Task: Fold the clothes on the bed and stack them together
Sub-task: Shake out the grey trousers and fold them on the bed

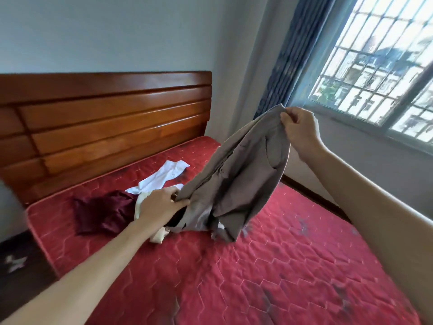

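Note:
A grey-beige garment hangs in the air above the red quilted mattress. My right hand pinches its top edge, raised high near the window. My left hand grips the garment's lower corner, low over the pile. Under and behind the left hand lie a dark maroon garment, a white shirt and a cream piece, all loose and unfolded on the mattress. The bottom of the grey garment touches the pile.
A wooden headboard runs along the far left of the bed. A barred window with a dark blue curtain is on the right. Dark floor shows left of the mattress edge.

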